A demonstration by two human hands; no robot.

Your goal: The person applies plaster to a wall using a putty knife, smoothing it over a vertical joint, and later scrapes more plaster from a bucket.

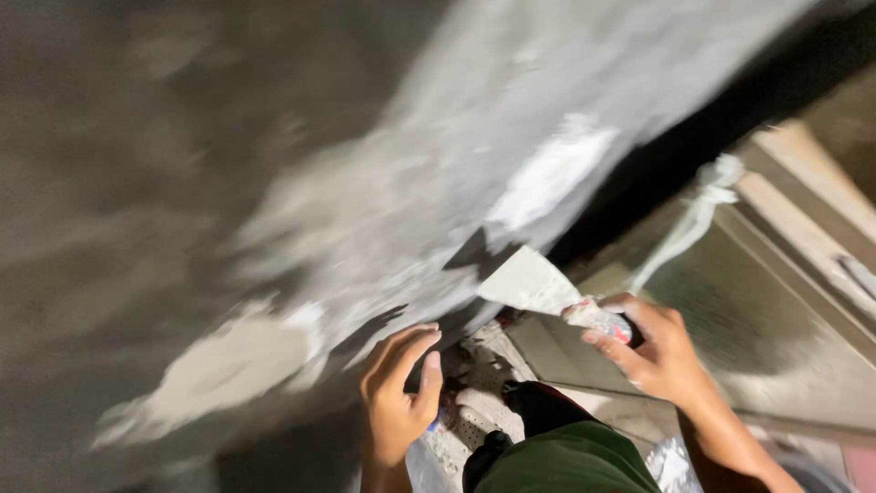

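Observation:
My right hand (659,351) grips the handle of a putty knife (534,285); its broad blade, coated with pale plaster, points up and left toward the wall (301,183). My left hand (399,390) is curled around a small dark object with a bit of blue showing below the fingers; what it is cannot be told. The grey wall fills the left and centre, blurred, with lighter patches of wet plaster (551,172) and a pale smear low on the left (228,365).
A wooden scaffold or ledge (803,237) runs along the right, with a twisted white cloth or rope (693,215) tied on it. Below are my plaster-spattered shoe (484,411) and dark green trouser leg (566,461). A dark gap separates wall and ledge.

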